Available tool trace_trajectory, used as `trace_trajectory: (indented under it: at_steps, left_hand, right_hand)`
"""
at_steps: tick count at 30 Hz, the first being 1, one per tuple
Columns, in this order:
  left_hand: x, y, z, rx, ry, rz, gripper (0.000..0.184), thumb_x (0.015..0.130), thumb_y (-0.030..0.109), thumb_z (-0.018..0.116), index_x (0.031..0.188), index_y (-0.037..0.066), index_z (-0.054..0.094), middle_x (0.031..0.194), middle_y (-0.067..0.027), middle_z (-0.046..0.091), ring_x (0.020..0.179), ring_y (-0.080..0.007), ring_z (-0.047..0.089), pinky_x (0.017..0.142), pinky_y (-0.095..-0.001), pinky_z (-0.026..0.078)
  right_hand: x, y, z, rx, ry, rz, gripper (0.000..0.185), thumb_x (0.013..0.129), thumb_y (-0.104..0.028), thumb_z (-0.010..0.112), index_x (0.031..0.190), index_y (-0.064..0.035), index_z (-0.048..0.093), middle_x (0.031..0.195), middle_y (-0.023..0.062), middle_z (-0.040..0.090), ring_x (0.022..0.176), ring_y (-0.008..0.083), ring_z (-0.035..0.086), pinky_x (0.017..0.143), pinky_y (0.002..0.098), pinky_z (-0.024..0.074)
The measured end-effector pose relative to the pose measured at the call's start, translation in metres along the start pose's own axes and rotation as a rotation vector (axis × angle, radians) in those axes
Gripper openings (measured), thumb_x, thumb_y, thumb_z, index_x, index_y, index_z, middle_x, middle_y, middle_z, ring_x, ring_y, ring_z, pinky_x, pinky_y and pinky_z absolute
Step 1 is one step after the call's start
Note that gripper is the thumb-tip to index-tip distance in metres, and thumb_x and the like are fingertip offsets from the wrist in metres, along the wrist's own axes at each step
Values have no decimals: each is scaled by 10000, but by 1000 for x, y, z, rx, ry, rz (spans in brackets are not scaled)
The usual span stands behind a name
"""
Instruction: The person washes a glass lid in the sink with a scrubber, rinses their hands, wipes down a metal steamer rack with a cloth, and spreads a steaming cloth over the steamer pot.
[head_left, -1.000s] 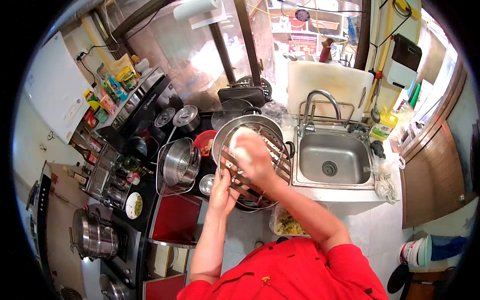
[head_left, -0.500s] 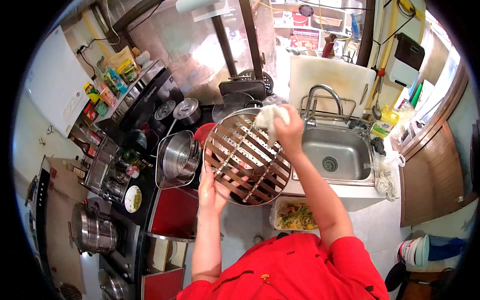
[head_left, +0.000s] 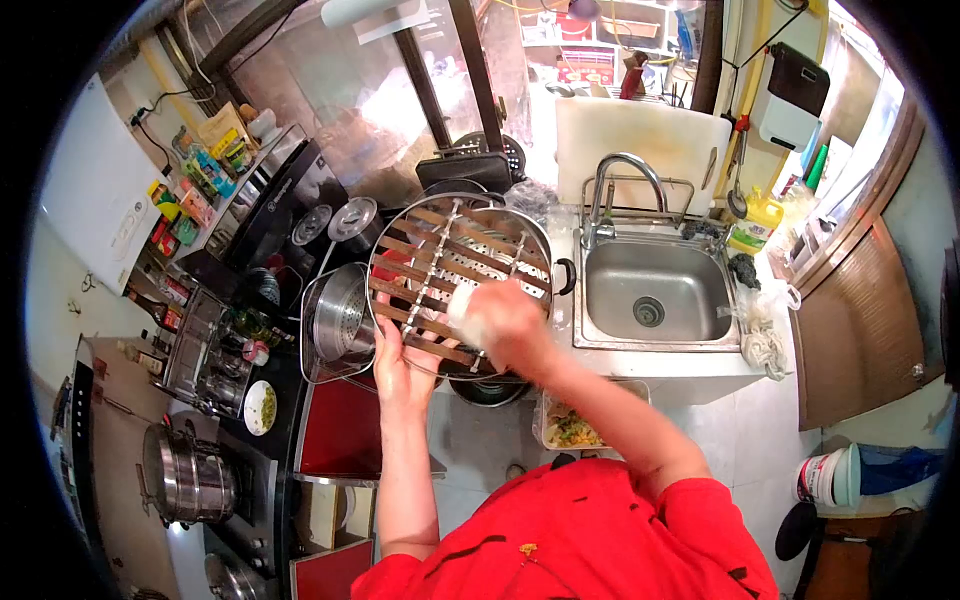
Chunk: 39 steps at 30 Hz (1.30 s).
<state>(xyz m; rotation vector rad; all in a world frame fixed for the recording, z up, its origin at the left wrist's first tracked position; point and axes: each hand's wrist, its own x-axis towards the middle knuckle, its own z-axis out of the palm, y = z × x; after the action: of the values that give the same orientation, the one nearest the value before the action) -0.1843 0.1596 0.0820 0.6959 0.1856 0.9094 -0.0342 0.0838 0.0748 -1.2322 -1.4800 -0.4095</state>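
Note:
A round slatted rack (head_left: pixel 418 271) with brown wooden bars and a wire rim is held up tilted over the counter edge. My left hand (head_left: pixel 404 372) grips it at its lower left, the fingers partly hidden behind the slats. In my right hand (head_left: pixel 515 328) is a bunched white cloth (head_left: pixel 462 305), pressed against the lower middle slats. Through the gaps shows a perforated metal surface, and a pot's black handle (head_left: pixel 566 277) sticks out at the right.
A steel sink (head_left: pixel 655 285) with a curved faucet (head_left: pixel 632 160) lies to the right. Steel strainers (head_left: pixel 340 312) stand left of the rack, beside a bowl of greens (head_left: pixel 260 408). A stacked steamer pot (head_left: pixel 185 470) sits on the stove. Below is a bin of food scraps (head_left: pixel 572 430).
My right hand has moved the cloth from the rack's upper right down to its lower middle. The rack has shifted slightly left in view, partly with the camera's turn.

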Motion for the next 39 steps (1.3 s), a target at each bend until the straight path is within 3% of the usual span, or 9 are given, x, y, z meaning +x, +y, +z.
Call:
trace_trajectory:
  at_steps: [2,7,12,15,18,25,33,37,39]
  left_hand:
    - [-5,7,2,-26,-18,-49,490,916,359,357,1364,302,167,1350,-128,292,1178,-400,363,878,-641,356]
    - [-15,7,1,-12,-57,-99,525,895,360,410,1361,304,177,1335,-160,306,1153,-441,388,885,-630,362]
    - [-1,5,-12,-97,64,49,477,894,345,418,1339,303,253,1345,-138,310,1158,-423,391,893,-619,363]
    - [4,5,-17,-72,95,72,426,910,359,373,1325,306,287,1313,-153,348,1175,-397,386,909,-606,354]
    - [0,7,-15,-113,105,62,416,912,376,359,1318,306,296,1304,-143,365,1188,-393,371,914,-607,349]
    - [-15,11,-12,-56,57,-106,404,905,368,388,1298,292,336,1256,-149,421,1081,-396,465,857,-605,400]
    - [1,-5,-16,-51,29,-75,392,914,350,377,1300,294,330,1237,-141,441,1069,-352,480,865,-577,406]
    - [7,-24,-14,36,65,-49,420,937,302,348,1337,186,297,1281,-91,421,1111,-265,472,910,-403,411]
    - [1,-24,-6,12,3,-128,439,938,303,337,1357,215,239,1337,-104,343,1173,-308,416,921,-498,389]
  right_hand:
    - [12,36,-9,7,58,112,239,586,35,594,813,-20,538,841,137,554,816,322,530,707,390,438]
    - [25,92,-27,-225,202,172,225,620,13,578,836,-8,521,817,155,530,779,329,522,696,401,433]
    - [-25,8,-1,128,-35,299,261,616,8,620,856,-30,524,835,147,548,784,334,537,700,390,451]
    - [-52,-38,12,229,-181,118,284,580,23,633,842,-51,549,853,112,564,817,304,539,709,373,458]
    - [-37,-1,1,-33,24,44,230,618,-7,593,837,-51,537,829,125,556,782,299,548,675,383,474]
    - [1,87,-46,-255,102,171,220,645,0,574,856,-27,517,841,148,523,802,329,517,696,401,431]
    - [-45,0,1,86,-86,84,252,607,41,556,840,-55,548,854,119,547,791,310,532,708,388,453]
    - [-26,-10,12,61,-205,-195,160,651,-73,595,804,-64,548,799,82,545,763,241,543,666,338,454]
    - [0,13,2,-40,-168,-176,178,649,-98,607,814,-62,553,809,80,551,764,241,544,667,337,453]
